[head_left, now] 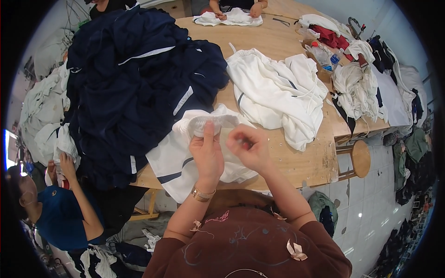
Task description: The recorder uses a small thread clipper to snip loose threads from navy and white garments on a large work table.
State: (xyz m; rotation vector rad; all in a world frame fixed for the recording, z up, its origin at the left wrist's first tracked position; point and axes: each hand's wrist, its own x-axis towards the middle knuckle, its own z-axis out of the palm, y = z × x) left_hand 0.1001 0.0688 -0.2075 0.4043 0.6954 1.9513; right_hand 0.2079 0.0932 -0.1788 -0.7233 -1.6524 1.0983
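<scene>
My left hand (207, 155) is closed on the gathered elastic waistband of a white garment (174, 150), the thumb pressed on the band. The garment carries a dark navy stripe and drapes over the table's near edge. Close to the band on its right, my right hand (251, 147) is curled closed. Something small, dark and reddish shows between its fingers, too blurred to name. Beyond my hands lies a pile of white garments (278, 92) with navy trim and a drawstring. A large heap of navy garments (148, 88) fills the table to the left.
The wooden table (296, 167) has a stool (359, 157) at its right. Across it, another person's hands (236, 13) hold a white garment. At left, a person in blue (69, 215) handles pale garments. A clear plastic bag (324, 56) and more clothes lie at far right.
</scene>
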